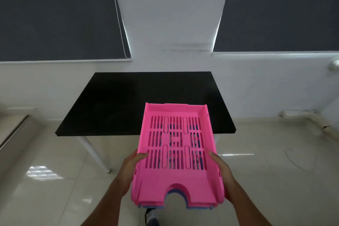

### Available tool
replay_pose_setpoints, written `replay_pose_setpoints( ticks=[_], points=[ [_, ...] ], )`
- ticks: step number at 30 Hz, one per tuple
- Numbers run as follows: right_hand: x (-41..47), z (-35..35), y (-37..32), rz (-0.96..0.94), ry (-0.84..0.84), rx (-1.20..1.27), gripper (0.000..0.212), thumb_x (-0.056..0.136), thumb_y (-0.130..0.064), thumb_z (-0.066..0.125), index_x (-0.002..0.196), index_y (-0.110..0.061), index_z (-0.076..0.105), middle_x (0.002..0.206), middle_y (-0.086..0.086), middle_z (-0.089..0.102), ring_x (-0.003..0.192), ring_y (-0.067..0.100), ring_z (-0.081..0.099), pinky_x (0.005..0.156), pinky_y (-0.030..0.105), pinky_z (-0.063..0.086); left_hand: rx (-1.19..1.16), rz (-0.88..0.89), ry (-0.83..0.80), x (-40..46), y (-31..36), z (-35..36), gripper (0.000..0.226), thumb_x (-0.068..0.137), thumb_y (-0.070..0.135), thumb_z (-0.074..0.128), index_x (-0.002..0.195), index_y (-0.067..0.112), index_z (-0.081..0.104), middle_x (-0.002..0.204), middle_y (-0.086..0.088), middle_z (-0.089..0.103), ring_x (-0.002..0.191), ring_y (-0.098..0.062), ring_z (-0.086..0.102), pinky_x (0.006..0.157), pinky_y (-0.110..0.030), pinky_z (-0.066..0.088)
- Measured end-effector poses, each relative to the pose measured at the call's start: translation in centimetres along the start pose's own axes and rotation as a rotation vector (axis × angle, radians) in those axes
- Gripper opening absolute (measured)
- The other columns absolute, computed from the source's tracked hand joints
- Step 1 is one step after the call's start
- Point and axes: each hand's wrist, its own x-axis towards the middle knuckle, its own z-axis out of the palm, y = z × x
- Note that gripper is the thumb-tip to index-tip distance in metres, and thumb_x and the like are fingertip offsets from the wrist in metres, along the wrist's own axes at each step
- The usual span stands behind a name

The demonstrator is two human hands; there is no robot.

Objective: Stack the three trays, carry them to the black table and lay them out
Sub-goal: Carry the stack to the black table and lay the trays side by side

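A stack of slotted plastic trays [177,154] is held in the air in front of me, a pink one on top. A blue tray edge [200,207] shows beneath it at the near end; how many lie under the pink one I cannot tell. My left hand [131,166] grips the stack's left side with the thumb over the rim. On the right side my right hand [222,169] grips the same way. The black table [113,104] stands just ahead, its near edge below the far half of the stack, with nothing on its top.
The table has white legs [93,152] and stands against a white wall with two dark roller blinds [55,14]. Glossy light floor tiles [55,180] lie all around. A low ledge [12,130] runs along the left. My shoe [151,216] shows at the bottom.
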Motion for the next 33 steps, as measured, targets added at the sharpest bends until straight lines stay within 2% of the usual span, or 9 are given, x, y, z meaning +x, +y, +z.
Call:
replay_pose_setpoints(
  ticks=[4,7,9,15,20,24,26,30,33],
  points=[
    [5.0,1.7,-2.2,0.023,0.016,-0.034,0.068,0.079,-0.053,0.064,0.126,-0.004,0.062,0.118,0.032,0.066,0.097,0.044,0.068,0.093,0.059,0.053,-0.012,0.020,-0.011,4.9,2.0,-1.3,0.037,0.081,0.036,0.065,0.113,0.019,0.072,0.106,-0.021,0.075,0.099,-0.045,0.070,0.096,-0.063,0.050],
    [12.4,4.9,-5.4,0.063,0.000,-0.007,0.065,0.079,-0.052,0.063,0.123,-0.005,0.065,0.115,0.028,0.069,0.096,0.042,0.069,0.087,0.054,0.056,-0.078,0.019,0.005,11.8,5.3,-4.5,0.028,0.088,0.027,0.063,0.113,0.019,0.073,0.104,-0.019,0.076,0.095,-0.039,0.072,0.094,-0.059,0.053],
    [12.9,5.3,-6.4,0.054,-0.021,-0.038,0.063,0.079,-0.049,0.064,0.122,-0.004,0.065,0.111,0.026,0.070,0.094,0.041,0.069,0.086,0.053,0.057,-0.044,-0.004,-0.016,12.4,6.1,-4.0,0.025,0.094,0.018,0.059,0.116,0.016,0.071,0.104,-0.019,0.076,0.092,-0.035,0.073,0.090,-0.055,0.055],
    [20.5,7.7,-8.4,0.083,0.006,0.026,0.073,0.074,-0.051,0.074,0.128,-0.003,0.061,0.126,0.034,0.061,0.118,0.056,0.056,0.103,0.066,0.045,-0.086,-0.041,0.015,19.8,9.7,-6.8,0.030,0.087,0.024,0.066,0.117,0.017,0.071,0.107,-0.020,0.075,0.099,-0.041,0.071,0.094,-0.061,0.053],
    [27.3,8.4,-10.4,0.140,0.002,0.055,0.060,0.082,-0.044,0.068,0.126,-0.006,0.060,0.115,0.026,0.071,0.103,0.044,0.068,0.088,0.054,0.055,-0.121,-0.103,0.054,25.9,10.9,-7.9,0.035,0.086,0.025,0.068,0.119,0.013,0.067,0.109,-0.024,0.073,0.103,-0.047,0.068,0.095,-0.066,0.050],
    [32.1,9.2,-13.0,0.222,-0.043,0.104,0.051,0.080,-0.037,0.066,0.121,-0.007,0.063,0.105,0.023,0.076,0.092,0.039,0.072,0.078,0.047,0.055,-0.114,-0.116,0.091,29.5,12.6,-8.1,0.044,0.077,0.029,0.072,0.118,0.013,0.068,0.113,-0.028,0.070,0.107,-0.051,0.064,0.097,-0.068,0.048],
    [34.3,9.6,-14.1,0.223,-0.075,0.126,0.054,0.077,-0.037,0.070,0.121,-0.006,0.062,0.103,0.024,0.075,0.088,0.038,0.073,0.075,0.045,0.055,-0.123,-0.124,0.118,31.5,13.4,-8.3,0.054,0.070,0.031,0.074,0.120,0.010,0.066,0.112,-0.028,0.070,0.107,-0.050,0.065,0.097,-0.067,0.048],
    [38.9,9.6,-15.6,0.243,-0.099,0.112,0.087,0.057,-0.045,0.088,0.130,-0.010,0.058,0.117,0.025,0.071,0.100,0.040,0.071,0.082,0.049,0.055,-0.183,-0.158,0.137,35.1,14.7,-8.5,0.072,0.058,0.034,0.084,0.123,0.010,0.064,0.116,-0.030,0.068,0.111,-0.054,0.061,0.099,-0.069,0.045],
    [41.7,9.9,-16.6,0.242,-0.116,0.112,0.073,0.068,-0.037,0.077,0.133,-0.011,0.056,0.117,0.024,0.071,0.099,0.039,0.072,0.079,0.048,0.057,-0.195,-0.172,0.127,37.3,15.4,-9.0,0.059,0.071,0.030,0.079,0.125,0.012,0.062,0.117,-0.029,0.068,0.112,-0.053,0.061,0.100,-0.068,0.045]
  ],
)
